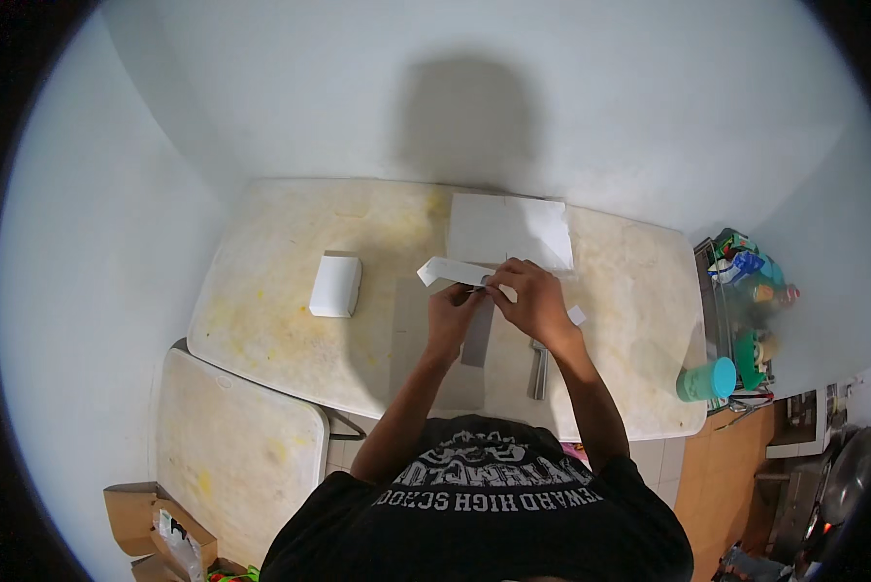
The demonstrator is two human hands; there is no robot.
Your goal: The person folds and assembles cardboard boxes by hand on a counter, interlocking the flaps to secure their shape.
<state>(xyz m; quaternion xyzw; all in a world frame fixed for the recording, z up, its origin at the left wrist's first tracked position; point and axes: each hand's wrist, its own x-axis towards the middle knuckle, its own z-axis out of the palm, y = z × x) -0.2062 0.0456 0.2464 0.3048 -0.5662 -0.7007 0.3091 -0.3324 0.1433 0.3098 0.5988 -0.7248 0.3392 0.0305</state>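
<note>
My left hand and my right hand meet over the middle of the table. Both pinch a white folded card piece, whose angled end sticks out to the left. Below my hands lies a flat grey sheet, with a darker grey strip on it. Nearer to me, beside my right forearm, rests a grey metallic tool; its exact kind is unclear. A small white scrap lies just right of my right wrist.
A closed white box stands to the left on the stained table. White sheets lie at the back. On the right are a turquoise container and a wire rack. A lower table and an open cardboard box sit at lower left.
</note>
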